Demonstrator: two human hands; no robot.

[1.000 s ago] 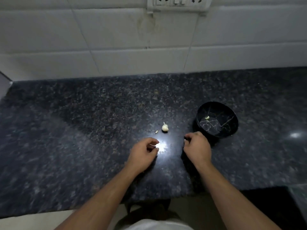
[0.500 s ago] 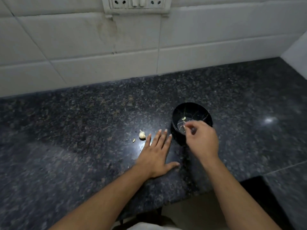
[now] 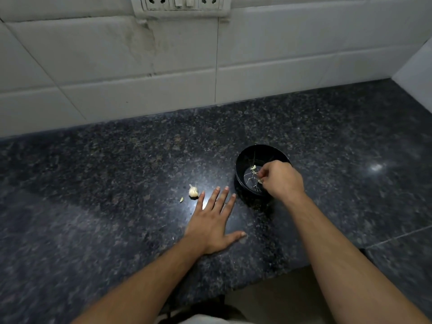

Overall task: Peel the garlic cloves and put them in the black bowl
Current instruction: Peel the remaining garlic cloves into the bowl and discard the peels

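Garlic clove (image 3: 260, 181): light, papery, slippery; right hand (image 3: 281, 180) grip pinches it over black bowl (image 3: 240, 167); left hand (image 3: 214, 218) flat on counter (image 3: 117, 183).

The scene is dimly lit from above. A soft glare patch is thrown on the polished dark speckled granite table (image 3: 140, 183) just beyond the flat left hand (image 3: 214, 220), and a smaller bright reflection is seen far right. The white tiled wall (image 3: 280, 61) is rendered grey and evenly lit. Shadows are cast toward the viewer beneath both forearms and beside the round black bowl (image 3: 240, 160). Straight tile lines are bent by wide-angle distortion, and the outer edges and lower corners are softened.
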